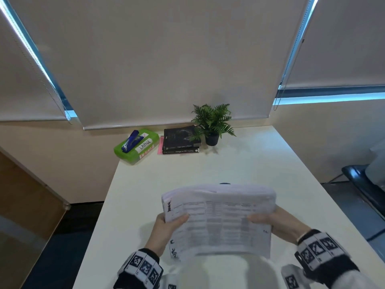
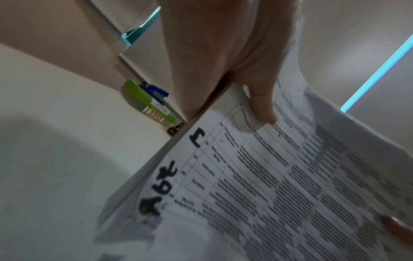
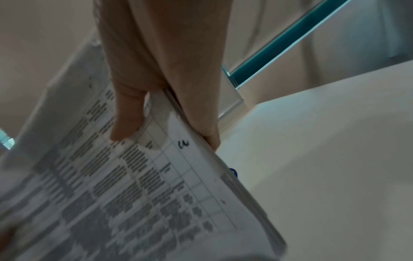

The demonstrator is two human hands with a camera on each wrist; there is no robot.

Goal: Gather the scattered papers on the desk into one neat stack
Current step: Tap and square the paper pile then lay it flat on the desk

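A stack of printed papers (image 1: 218, 222) with tables of text is held up above the white desk (image 1: 239, 163), its top edge curling away from me. My left hand (image 1: 166, 228) grips the stack's left edge, thumb on the front sheet. My right hand (image 1: 277, 224) grips the right edge the same way. In the left wrist view the left thumb (image 2: 261, 104) presses the papers (image 2: 279, 176), and handwritten black marks run along the margin. In the right wrist view the right thumb (image 3: 127, 116) lies on the papers (image 3: 134, 185) and the fingers wrap behind. The sheets' lower edges look uneven.
At the desk's far edge sit a green box (image 1: 136, 146) labelled LARGE with a blue stapler (image 1: 130, 140) on it, two dark books (image 1: 181, 139) and a small potted fern (image 1: 212, 124). A small dark object (image 1: 224, 183) peeks out behind the papers. A black chair (image 1: 362, 184) stands at right.
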